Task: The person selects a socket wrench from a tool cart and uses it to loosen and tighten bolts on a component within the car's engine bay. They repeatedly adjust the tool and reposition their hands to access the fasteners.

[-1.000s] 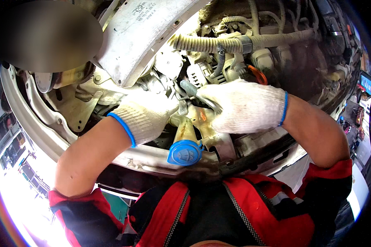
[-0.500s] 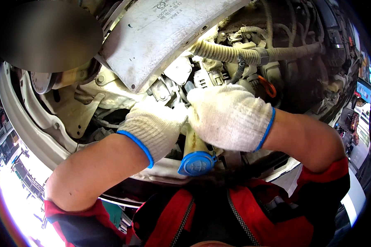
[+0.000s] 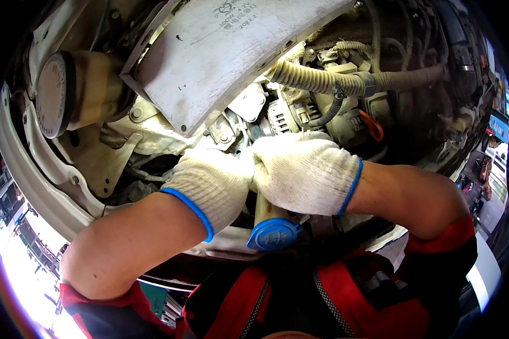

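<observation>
My left hand [image 3: 212, 183] and my right hand [image 3: 302, 172], both in white knit gloves with blue cuffs, meet over the front of an engine bay. The fingers of both are curled. Whatever lies between them is hidden by the gloves. Just beyond my right hand sits a ribbed metal alternator [image 3: 278, 117], with a dark cable near it. Below the hands, a pale filler neck [image 3: 266, 209] rises to a blue cap [image 3: 274, 234], which is closed.
A flat grey metal panel [image 3: 209, 62] slants over the engine, with light shining beneath it. Right of it runs a corrugated hose [image 3: 311, 77], near an orange loop handle [image 3: 372, 126]. A yellowed reservoir with a round lid [image 3: 52, 95] stands at left, by the white body edge [image 3: 37, 175].
Both hands have come slightly lower, my right hand also a little left, baring more of the alternator. The blurred shape at upper left has gone, and the reservoir shows there.
</observation>
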The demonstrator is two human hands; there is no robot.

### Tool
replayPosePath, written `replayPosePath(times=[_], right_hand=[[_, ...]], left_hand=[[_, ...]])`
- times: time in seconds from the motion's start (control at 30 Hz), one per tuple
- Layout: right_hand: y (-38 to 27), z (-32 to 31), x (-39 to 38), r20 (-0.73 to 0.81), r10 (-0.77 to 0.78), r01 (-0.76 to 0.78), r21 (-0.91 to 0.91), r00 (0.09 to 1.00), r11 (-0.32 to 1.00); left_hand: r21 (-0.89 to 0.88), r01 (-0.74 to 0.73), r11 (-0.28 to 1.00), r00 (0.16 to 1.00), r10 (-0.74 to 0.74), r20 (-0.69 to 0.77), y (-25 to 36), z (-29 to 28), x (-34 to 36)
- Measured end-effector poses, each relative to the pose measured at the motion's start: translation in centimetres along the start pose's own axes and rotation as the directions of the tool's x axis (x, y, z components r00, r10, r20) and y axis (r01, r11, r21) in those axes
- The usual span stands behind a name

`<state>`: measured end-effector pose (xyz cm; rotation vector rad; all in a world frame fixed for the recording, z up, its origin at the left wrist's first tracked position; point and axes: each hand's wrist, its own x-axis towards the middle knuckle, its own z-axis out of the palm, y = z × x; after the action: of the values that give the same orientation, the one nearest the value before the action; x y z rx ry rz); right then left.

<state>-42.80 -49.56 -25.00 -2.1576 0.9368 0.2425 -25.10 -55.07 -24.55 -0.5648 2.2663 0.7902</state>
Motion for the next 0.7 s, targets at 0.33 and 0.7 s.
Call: replayPosePath(times=[0.33, 0.7], right_hand=[[-0.9, 1.1, 0.3, 0.026, 0.259, -0.26, 0.042, 0.965, 0.965], [-0.6, -0.3, 0.8, 0.12, 0.279, -0.303, 0.312, 0.953, 0.901]], left_hand=[[-0.058, -0.008, 0.998, 0.999, 0.011, 0.046, -0.2, -0.5, -0.1], [-0.003, -0.007, 1.0, 0.972, 0.008, 0.237, -0.1, -1.0, 0.5]])
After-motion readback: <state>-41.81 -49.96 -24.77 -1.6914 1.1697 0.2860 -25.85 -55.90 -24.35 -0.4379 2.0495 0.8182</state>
